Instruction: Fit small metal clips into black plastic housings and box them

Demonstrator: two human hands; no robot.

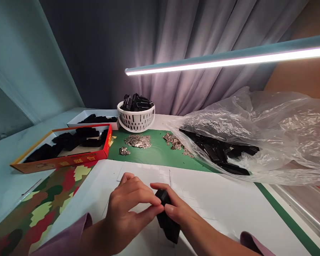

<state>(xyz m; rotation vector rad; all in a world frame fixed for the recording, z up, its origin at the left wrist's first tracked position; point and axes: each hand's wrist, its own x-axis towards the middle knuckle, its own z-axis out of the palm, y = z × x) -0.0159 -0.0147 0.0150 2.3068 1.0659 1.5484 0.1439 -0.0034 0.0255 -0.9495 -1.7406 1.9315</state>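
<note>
A black plastic part [169, 227], long and blocky, is tilted above the white sheet in front of me. My right hand [182, 209] is closed around its upper end, with the thumb on the near face and the index finger over the top. My left hand [129, 206] makes a pinch, its thumb and index fingertips meeting against the part's left side. Whatever those fingertips hold, if anything, is too small or hidden to make out. Beyond the hands, small shiny metal pieces lie in a large pile [138, 141] and a small cluster [124, 151].
At left stand a red-and-yellow box [106, 151] and a white box [74, 122], both with black parts. A white basket [136, 121] of black parts is behind. More metal pieces [173, 140] lie beside a clear plastic bag [256, 121] with black parts. A lit tube lamp [229, 58] crosses above.
</note>
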